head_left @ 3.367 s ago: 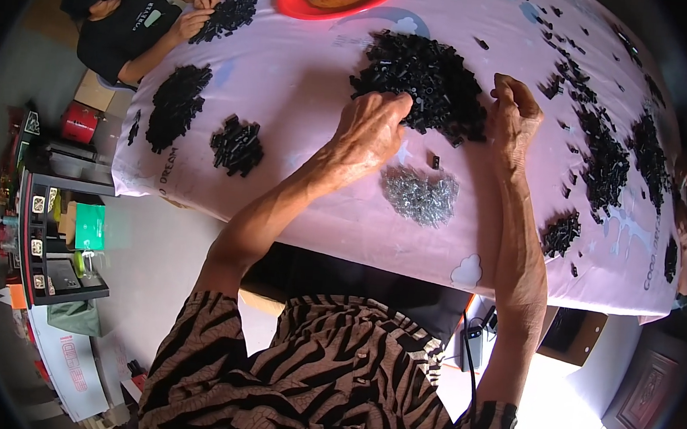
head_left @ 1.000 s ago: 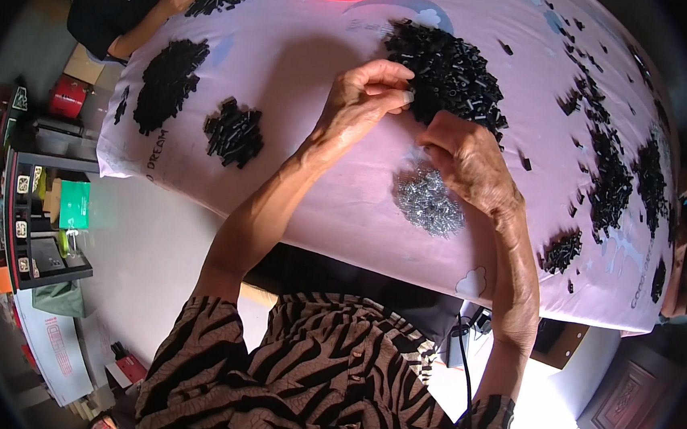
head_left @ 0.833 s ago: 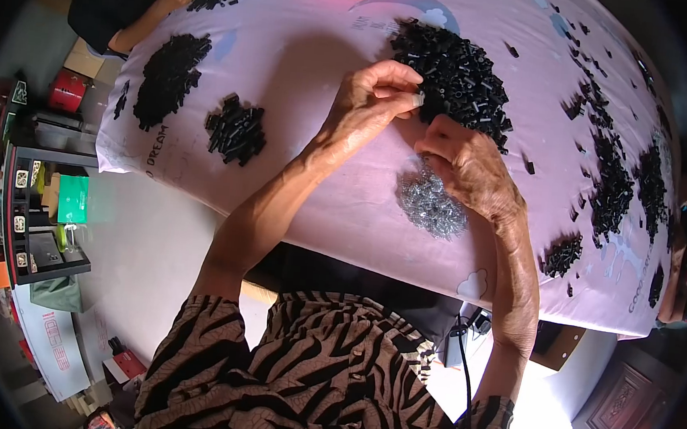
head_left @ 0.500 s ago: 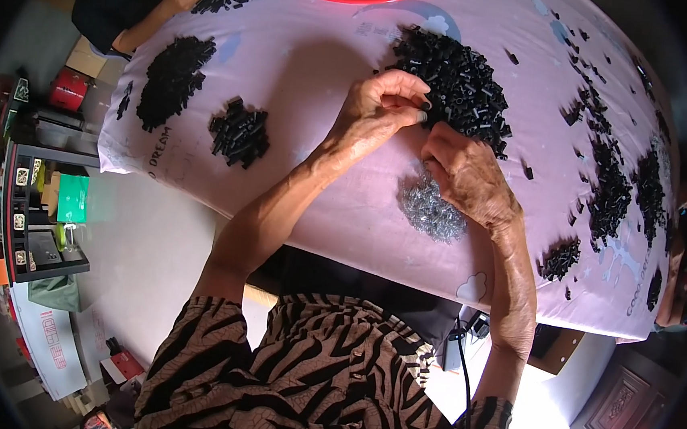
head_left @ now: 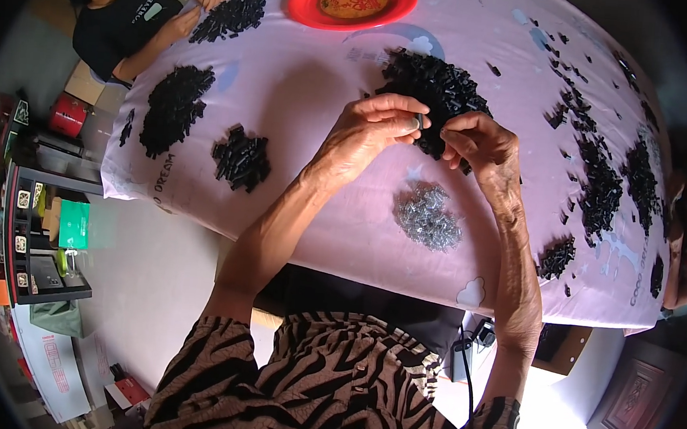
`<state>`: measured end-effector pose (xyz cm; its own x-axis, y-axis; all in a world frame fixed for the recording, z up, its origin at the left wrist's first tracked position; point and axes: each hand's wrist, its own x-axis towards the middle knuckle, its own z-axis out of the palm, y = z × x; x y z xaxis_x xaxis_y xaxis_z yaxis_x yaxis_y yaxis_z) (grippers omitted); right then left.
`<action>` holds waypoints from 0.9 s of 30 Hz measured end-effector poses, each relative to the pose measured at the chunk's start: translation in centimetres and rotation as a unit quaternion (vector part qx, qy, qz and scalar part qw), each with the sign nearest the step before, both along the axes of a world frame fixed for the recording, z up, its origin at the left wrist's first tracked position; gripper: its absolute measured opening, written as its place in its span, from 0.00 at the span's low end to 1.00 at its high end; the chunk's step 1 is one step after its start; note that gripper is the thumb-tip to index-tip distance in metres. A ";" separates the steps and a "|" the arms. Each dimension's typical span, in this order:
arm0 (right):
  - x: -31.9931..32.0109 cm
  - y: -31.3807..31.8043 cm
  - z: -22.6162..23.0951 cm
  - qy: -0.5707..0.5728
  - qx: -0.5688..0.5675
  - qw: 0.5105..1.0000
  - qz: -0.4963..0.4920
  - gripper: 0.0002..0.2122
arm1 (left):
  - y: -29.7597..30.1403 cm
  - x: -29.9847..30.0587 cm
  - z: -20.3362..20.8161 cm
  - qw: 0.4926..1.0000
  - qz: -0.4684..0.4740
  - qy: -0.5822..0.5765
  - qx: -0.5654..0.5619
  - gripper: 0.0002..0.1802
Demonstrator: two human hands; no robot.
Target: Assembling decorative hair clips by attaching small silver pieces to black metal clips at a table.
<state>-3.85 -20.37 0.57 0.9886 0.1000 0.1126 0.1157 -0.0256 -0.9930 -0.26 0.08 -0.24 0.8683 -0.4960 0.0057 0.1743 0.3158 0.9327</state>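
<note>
Between the thumb and fingers of my left hand (head_left: 370, 132) is a small black tube-like piece (head_left: 421, 121). Just to its right, my right hand (head_left: 482, 149) has its fingertips pinched together; whatever they hold, if anything, is too small to make out. Both hands are over the near side of a large heap of short black pieces (head_left: 443, 81). A small heap of shiny clear pieces (head_left: 429, 217) lies on the table nearer to me, below my right hand.
A pink patterned cloth (head_left: 341, 238) covers the table. Smaller black heaps lie at left (head_left: 176, 110) and right (head_left: 601, 186). A red plate (head_left: 295, 5) stands at the far side. Another person (head_left: 124, 24) works at the far left corner. Shelves (head_left: 51, 240) stand left.
My right hand has risen from beside the clear heap and turned, its fingertips now facing my left hand. My left hand keeps its black piece. The whole view has shifted slightly downward.
</note>
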 end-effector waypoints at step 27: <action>-0.8 -0.2 0.4 -0.026 0.065 0.997 -0.011 0.04 | -1.6 -0.5 0.6 0.999 -0.024 0.038 0.031 0.08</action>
<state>-4.61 -20.52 0.98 0.9830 0.0588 0.1736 0.1673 0.0997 -0.9809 -0.81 -1.49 0.32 0.8406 -0.5338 -0.0919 0.2594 0.2478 0.9334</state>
